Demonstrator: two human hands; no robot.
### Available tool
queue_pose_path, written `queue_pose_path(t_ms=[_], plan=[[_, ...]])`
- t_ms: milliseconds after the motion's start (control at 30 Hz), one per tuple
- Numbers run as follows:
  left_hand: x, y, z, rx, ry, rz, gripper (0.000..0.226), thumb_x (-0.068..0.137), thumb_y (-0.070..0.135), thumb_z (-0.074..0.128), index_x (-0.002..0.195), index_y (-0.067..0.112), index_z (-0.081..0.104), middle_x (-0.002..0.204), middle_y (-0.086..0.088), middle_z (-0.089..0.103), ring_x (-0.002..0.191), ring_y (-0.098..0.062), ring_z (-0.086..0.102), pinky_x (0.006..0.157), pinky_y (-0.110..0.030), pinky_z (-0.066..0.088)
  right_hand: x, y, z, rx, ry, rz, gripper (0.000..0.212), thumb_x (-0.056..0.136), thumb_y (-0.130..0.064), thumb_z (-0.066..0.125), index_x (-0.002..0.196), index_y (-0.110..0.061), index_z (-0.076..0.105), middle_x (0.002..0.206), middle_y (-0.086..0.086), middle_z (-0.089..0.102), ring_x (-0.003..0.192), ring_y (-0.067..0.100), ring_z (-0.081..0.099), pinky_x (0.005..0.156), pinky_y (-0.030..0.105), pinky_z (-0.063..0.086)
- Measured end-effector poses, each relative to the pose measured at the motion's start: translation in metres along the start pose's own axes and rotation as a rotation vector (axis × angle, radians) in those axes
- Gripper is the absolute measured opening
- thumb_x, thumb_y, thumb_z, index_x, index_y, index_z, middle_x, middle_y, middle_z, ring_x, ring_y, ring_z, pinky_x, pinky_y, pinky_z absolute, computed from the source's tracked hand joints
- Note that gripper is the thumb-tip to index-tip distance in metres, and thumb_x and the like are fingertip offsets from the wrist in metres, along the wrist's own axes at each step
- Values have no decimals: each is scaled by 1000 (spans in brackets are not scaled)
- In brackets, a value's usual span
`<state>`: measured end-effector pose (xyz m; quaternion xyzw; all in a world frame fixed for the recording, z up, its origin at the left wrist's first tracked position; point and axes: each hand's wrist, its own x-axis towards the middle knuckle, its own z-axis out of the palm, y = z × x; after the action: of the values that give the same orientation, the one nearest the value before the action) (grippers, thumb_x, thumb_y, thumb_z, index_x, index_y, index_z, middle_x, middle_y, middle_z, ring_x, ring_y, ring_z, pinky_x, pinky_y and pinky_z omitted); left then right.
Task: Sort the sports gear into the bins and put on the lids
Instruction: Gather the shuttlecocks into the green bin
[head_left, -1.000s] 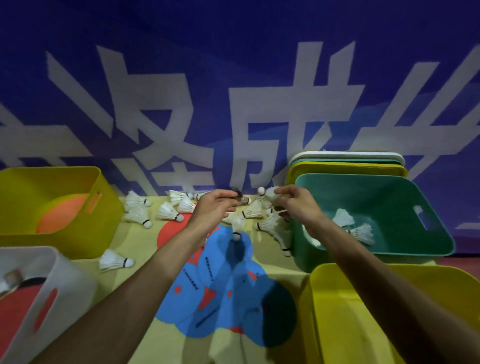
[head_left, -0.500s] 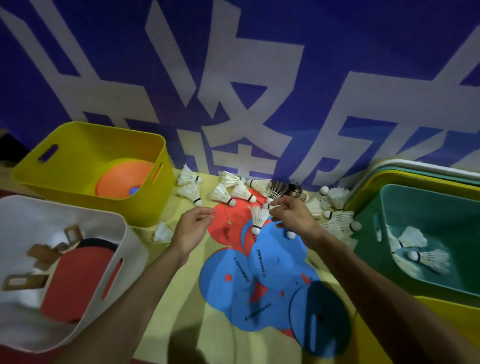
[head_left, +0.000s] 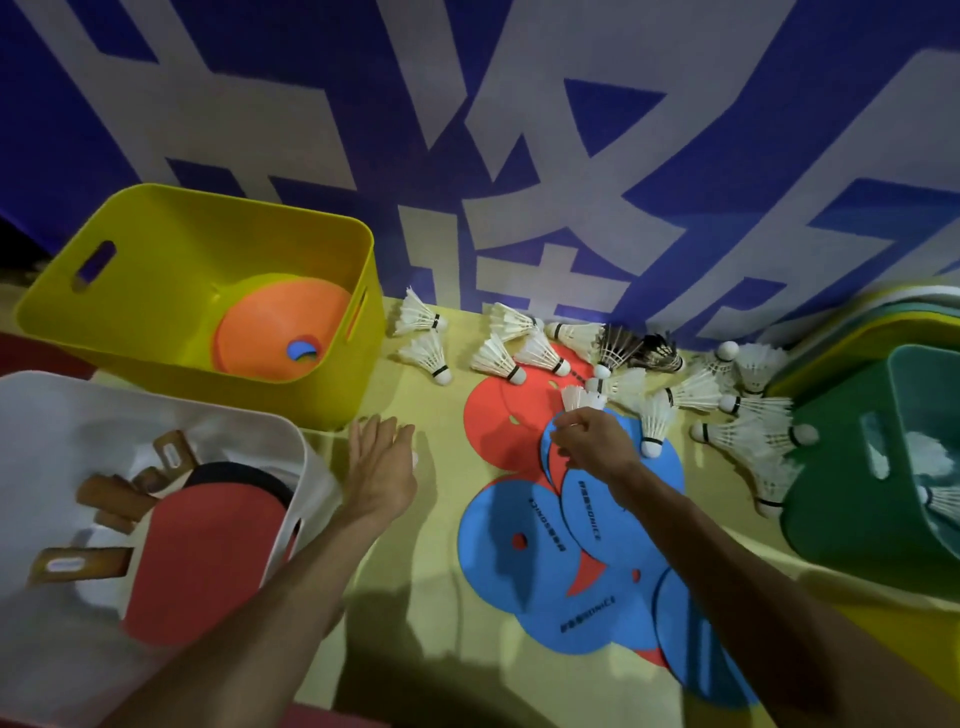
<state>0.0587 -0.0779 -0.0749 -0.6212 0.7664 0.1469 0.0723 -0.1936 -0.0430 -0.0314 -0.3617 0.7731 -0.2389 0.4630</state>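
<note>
Several white shuttlecocks (head_left: 540, 353) and a dark-feathered one (head_left: 657, 353) lie scattered along the back of the yellow table (head_left: 431, 597). My right hand (head_left: 589, 444) pinches one white shuttlecock (head_left: 579, 397), feathers up, above the flat blue discs (head_left: 524, 540) and red discs (head_left: 498, 421). Beside the white bin, my left hand (head_left: 382, 465) lies with straight fingers over a lone shuttlecock (head_left: 415, 460), of which only a white tip shows. More shuttlecocks lie inside the green bin (head_left: 831, 519) at the right.
A yellow bin (head_left: 332, 374) at the back left holds orange cones (head_left: 275, 332). The white bin (head_left: 291, 447) at the near left holds table tennis paddles (head_left: 208, 545). Stacked lids (head_left: 883, 317) lean behind the green bin. A blue banner (head_left: 519, 156) closes off the back.
My view has swung left. My left hand moved down and left onto the lone shuttlecock by the white bin. My right hand came away from the pile holding a shuttlecock.
</note>
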Motion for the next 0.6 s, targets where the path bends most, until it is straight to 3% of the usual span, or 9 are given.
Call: queue_pose_path(t_ms=[33,100,167,233,400,500,600], plan=[[1,-3,4,28,7,0,53,86,8,49,138,17,42,139,-6,41,138,-26,25,117,-42,0,1,2,1,-8,4,15,13,85,-12,60,97,-8,64,85,10,65,79,29,64,77,45,55],[2,-5,11,37,41,-5,47,83,7,52,130,14,51,129,-10,47,129,-30,34,113,-42,13,2,7,4,-21,4,33,11,86,-14,60,97,-13,63,87,12,67,84,32,66,78,46,55],[3,-5,14,25,59,-24,43,80,5,53,122,13,56,122,-11,50,119,-30,40,99,-38,28,4,13,7,-34,17,46,12,85,-16,61,97,-14,63,90,14,69,86,34,68,76,47,55],[3,-6,18,13,40,-35,41,80,3,53,119,14,56,120,-10,50,115,-28,42,92,-34,31,4,17,10,-44,33,56,13,85,-16,61,97,-13,65,94,13,69,88,31,67,77,46,56],[-4,0,23,26,31,-4,38,86,7,50,120,23,54,119,-1,54,114,-23,44,88,-32,29,5,23,13,-47,52,74,9,86,-15,58,88,-22,62,95,8,69,89,27,67,80,45,58],[-8,9,19,-30,28,-33,34,87,17,54,119,29,54,117,4,58,115,-21,46,86,-35,21,8,27,11,-48,73,99,16,84,-15,57,97,-17,66,93,8,69,85,26,67,74,44,58],[-9,22,9,-184,7,-84,29,85,26,59,114,28,56,110,5,63,109,-22,53,90,-36,24,9,30,7,-49,118,116,20,84,-19,60,102,-12,65,86,9,67,73,22,63,72,43,58]])
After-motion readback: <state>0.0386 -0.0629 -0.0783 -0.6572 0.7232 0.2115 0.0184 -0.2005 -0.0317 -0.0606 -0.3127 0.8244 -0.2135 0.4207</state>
